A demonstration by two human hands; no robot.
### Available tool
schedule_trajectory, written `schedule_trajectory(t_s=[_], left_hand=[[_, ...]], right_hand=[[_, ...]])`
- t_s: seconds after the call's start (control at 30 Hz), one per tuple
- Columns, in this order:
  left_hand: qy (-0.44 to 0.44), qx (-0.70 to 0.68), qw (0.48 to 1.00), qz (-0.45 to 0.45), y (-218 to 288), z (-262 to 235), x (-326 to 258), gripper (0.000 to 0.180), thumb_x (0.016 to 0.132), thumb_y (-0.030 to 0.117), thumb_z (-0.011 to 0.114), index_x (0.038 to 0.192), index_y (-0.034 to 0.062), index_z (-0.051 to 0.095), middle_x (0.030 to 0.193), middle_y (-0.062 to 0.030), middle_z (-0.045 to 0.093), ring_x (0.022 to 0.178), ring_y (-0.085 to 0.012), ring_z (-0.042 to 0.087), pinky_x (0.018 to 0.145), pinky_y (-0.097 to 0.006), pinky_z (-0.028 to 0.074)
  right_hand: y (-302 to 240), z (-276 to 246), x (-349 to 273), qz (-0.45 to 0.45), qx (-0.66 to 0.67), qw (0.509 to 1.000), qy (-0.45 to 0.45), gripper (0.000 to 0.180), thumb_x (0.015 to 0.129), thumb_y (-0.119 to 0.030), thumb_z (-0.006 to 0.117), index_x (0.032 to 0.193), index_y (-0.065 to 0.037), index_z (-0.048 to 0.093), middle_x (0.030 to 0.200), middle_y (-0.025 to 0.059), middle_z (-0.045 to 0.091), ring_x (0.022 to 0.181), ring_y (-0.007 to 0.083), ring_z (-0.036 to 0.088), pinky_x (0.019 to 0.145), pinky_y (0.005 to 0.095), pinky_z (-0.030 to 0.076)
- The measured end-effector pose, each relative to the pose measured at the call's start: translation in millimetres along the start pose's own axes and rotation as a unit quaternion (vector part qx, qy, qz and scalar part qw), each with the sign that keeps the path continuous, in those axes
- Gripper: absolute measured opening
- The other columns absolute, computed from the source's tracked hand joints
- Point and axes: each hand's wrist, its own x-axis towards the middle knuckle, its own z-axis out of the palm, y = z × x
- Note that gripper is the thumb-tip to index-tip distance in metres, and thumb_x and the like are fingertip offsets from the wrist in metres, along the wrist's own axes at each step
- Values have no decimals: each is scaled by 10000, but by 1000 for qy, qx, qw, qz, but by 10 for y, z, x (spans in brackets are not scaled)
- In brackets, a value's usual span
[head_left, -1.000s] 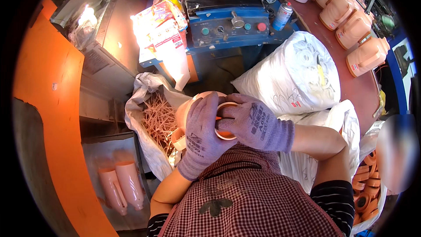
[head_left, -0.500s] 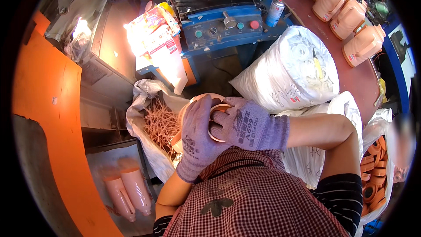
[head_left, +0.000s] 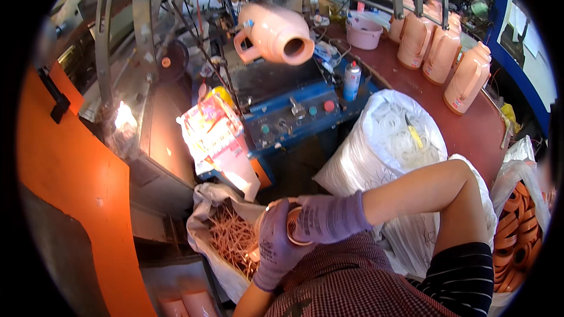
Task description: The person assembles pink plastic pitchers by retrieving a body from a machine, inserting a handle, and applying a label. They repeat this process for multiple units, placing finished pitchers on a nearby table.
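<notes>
Close to my apron I hold a peach plastic jug shell (head_left: 272, 204), mostly hidden behind my gloved hands. My left hand (head_left: 277, 243), in a purple-grey knit glove, wraps round its side. At the round mouth, my right hand (head_left: 329, 218), gloved alike, has its fingers closed over the reddish-brown rim (head_left: 292, 226); whether they pinch a separate ring there is hidden. Just left of and below the shell stands a woven sack (head_left: 205, 199) with thin peach plastic scraps (head_left: 230, 236).
Another peach jug shell (head_left: 273, 32) is mounted above the blue machine (head_left: 282, 120). A white sack (head_left: 358, 158) holds clear rings. Several jugs (head_left: 467, 79) stand on the red-brown table (head_left: 405, 82) beside a spray can (head_left: 351, 81). Orange rings (head_left: 517, 235) fill a bag; an orange panel (head_left: 76, 170) borders the left.
The view has tilted up, so my hands and the sacks sit lower and the mounted jug shell shows fully. Both hands stay on the held shell.
</notes>
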Motion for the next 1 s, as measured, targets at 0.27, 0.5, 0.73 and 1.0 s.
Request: schedule_trajectory(t_s=[0.27, 0.5, 0.73, 1.0], left_hand=[[-32, -8, 999, 1, 58, 7, 121, 989, 533, 326, 948, 1319, -41, 472, 1185, -214, 615, 1099, -400, 614, 970, -481, 492], [80, -137, 978, -134, -136, -472, 54, 884, 607, 162, 899, 1341, -24, 443, 1168, -168, 605, 1055, -289, 629, 905, -392, 518], [160, -109, 967, -167, -191, -573, -238, 995, 589, 158, 906, 1415, -17, 380, 1196, -163, 605, 1120, -289, 609, 951, -399, 504], [142, -104, 969, -173, -40, -573, -254, 892, 586, 176, 911, 1320, -4, 438, 1173, -143, 611, 1071, -272, 623, 943, -386, 504]], right_hand=[[-154, -49, -64, -225, -971, 77, 20, 171, 948, -194, 516, 1017, -68, 607, 953, 100, 678, 884, 255, 655, 779, 327, 544], [-56, 1293, -289, -390, -902, -185, 13, 232, 894, -169, 677, 1105, -72, 674, 1046, 122, 698, 967, 304, 676, 834, 395, 545], [-844, 2070, -292, -609, -576, -451, 306, 751, 684, -320, 840, 1303, -109, 471, 1283, 159, 495, 1097, 349, 599, 904, 488, 475], [-975, 2044, -255, -653, -575, -430, 243, 608, 706, -248, 786, 1221, -75, 514, 1104, 161, 532, 994, 360, 610, 823, 449, 513]])
